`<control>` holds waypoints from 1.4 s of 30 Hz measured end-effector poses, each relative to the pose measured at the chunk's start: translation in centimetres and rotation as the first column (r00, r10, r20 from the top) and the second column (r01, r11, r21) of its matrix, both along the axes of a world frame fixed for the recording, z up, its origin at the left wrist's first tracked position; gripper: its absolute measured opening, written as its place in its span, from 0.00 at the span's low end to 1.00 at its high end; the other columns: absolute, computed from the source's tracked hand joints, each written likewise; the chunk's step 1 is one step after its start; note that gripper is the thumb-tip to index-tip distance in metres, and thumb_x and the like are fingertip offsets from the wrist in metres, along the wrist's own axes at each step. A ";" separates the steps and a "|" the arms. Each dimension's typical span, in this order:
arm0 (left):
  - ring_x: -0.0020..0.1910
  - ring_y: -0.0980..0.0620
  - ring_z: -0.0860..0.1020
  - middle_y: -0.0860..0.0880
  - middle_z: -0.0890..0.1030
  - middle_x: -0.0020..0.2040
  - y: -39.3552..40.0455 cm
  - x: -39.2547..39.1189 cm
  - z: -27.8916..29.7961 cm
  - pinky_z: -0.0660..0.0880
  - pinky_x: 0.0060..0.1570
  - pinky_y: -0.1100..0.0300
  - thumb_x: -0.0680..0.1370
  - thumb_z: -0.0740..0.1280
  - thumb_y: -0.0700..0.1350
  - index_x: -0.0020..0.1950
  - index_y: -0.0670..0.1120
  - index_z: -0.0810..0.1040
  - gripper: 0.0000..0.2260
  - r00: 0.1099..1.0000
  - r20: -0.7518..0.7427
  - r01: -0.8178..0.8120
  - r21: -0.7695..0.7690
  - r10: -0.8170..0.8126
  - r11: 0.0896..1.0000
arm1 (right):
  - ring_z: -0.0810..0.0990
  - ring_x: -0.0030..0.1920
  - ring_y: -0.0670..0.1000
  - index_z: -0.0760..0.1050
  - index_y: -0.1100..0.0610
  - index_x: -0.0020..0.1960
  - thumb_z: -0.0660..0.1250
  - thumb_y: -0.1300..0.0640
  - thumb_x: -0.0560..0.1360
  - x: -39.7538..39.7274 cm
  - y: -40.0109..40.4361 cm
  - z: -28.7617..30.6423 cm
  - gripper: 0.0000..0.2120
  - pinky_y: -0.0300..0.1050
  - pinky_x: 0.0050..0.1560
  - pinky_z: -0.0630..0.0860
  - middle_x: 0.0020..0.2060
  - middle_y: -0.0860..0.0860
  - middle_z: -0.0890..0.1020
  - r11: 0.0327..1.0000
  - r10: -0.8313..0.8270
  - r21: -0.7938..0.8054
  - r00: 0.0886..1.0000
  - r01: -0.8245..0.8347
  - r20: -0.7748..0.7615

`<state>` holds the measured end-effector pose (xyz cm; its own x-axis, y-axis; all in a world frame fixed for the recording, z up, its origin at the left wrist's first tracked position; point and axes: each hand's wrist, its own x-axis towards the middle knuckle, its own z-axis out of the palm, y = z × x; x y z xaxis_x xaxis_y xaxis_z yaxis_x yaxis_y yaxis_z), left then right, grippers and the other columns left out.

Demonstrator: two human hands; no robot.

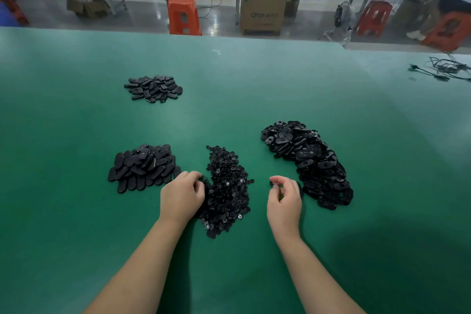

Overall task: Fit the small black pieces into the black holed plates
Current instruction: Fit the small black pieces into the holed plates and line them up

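A heap of small black pieces (226,186) lies on the green table between my hands. To its right spreads a long heap of black holed plates (311,160). My left hand (182,196) rests at the left edge of the small pieces, fingers curled down onto them. My right hand (285,199) hovers between the two heaps, and its fingers pinch a black holed plate (299,187) that is mostly hidden behind them. A stack of black oval plates (144,167) sits left of my left hand. A smaller pile of black plates (154,88) lies farther back.
The green table (76,211) reaches to its far edge at the top. Black cables (441,69) lie at the far right. Beyond the table stand orange stools (183,16) and a cardboard box (263,6).
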<state>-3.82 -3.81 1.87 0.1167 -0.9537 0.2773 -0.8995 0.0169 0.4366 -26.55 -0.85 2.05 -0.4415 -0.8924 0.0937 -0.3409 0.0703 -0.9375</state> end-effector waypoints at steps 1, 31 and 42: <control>0.31 0.51 0.76 0.53 0.79 0.34 0.1 0.0 0.1 0.71 0.27 0.60 0.74 0.69 0.40 0.46 0.48 0.85 0.06 1.000 -0.006 -0.009 0.001 0.009 1.000 | 0.78 0.48 0.41 0.79 0.51 0.53 0.61 0.67 0.81 -0.3 -0.1 0.1 0.13 0.34 0.46 0.72 0.53 0.45 0.77 1.000 -0.021 -0.001 0.999 0.021 -0.034; 0.31 0.51 0.75 0.53 0.77 0.43 -0.4 0.7 -0.9 0.71 0.28 0.60 0.79 0.70 0.45 0.48 0.46 0.85 0.05 0.997 -0.049 -0.058 0.003 0.058 0.998 | 0.78 0.36 0.45 0.79 0.51 0.61 0.65 0.63 0.82 -3.6 -3.6 2.2 0.12 0.43 0.44 0.82 0.43 0.50 0.84 0.920 0.238 0.256 0.941 -0.298 0.238; 0.35 0.50 0.76 0.52 0.76 0.48 -0.5 0.6 -0.5 0.74 0.32 0.56 0.80 0.67 0.42 0.48 0.45 0.77 0.02 0.997 -0.079 0.002 -0.029 -0.005 1.000 | 0.77 0.36 0.38 0.78 0.42 0.48 0.68 0.58 0.80 -1.1 -1.0 -0.4 0.10 0.31 0.35 0.72 0.41 0.45 0.81 0.972 0.214 0.104 0.976 -0.211 -0.025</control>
